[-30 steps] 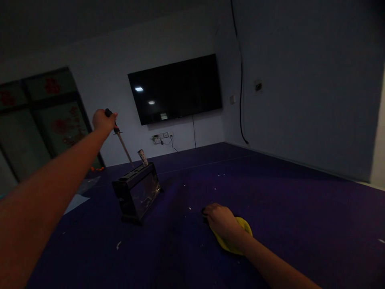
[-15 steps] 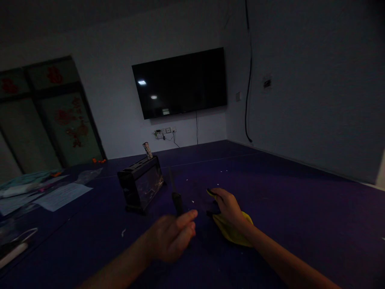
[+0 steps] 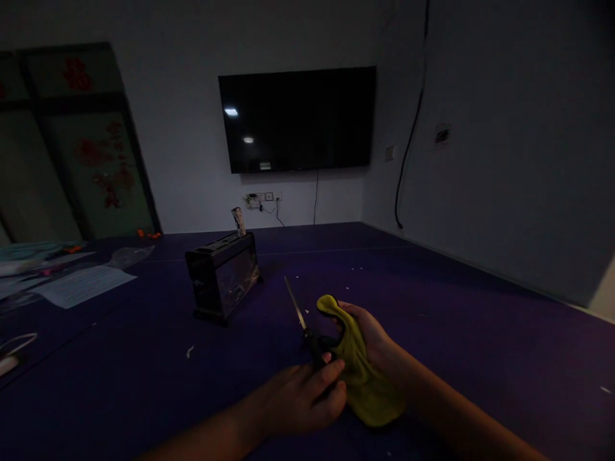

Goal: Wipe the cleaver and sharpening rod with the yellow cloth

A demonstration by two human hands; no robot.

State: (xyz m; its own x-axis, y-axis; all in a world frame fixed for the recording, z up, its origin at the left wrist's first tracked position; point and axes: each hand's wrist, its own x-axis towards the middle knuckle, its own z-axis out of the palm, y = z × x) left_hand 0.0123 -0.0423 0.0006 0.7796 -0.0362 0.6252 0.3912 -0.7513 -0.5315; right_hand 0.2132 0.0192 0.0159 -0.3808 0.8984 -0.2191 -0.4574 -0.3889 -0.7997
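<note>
My left hand (image 3: 307,397) is closed around the black handle of a slim-bladed knife (image 3: 295,304). Its blade points up and away, toward the black box. To the right, a yellow cloth (image 3: 369,390) with a dark edge is gripped by my right hand (image 3: 368,330) at its upper part, while the lower part hangs down. The knife handle is close to the left side of the cloth; whether they touch is hard to tell. Beyond my left hand stands a black slotted box (image 3: 235,272) with clear-looking sides, and a pale patterned handle (image 3: 239,221) sticks up from its top.
The purple surface (image 3: 456,333) carries small white scraps. On the left lie a printed sheet (image 3: 86,285), clear plastic (image 3: 129,256) and a white cable (image 3: 22,342). Orange bits (image 3: 148,234) lie farther back. A television (image 3: 298,121) hangs on the far wall.
My left hand has brought the knife rightward, near the cloth. My right hand has raised and turned the cloth, so more of it shows. The view has shifted slightly.
</note>
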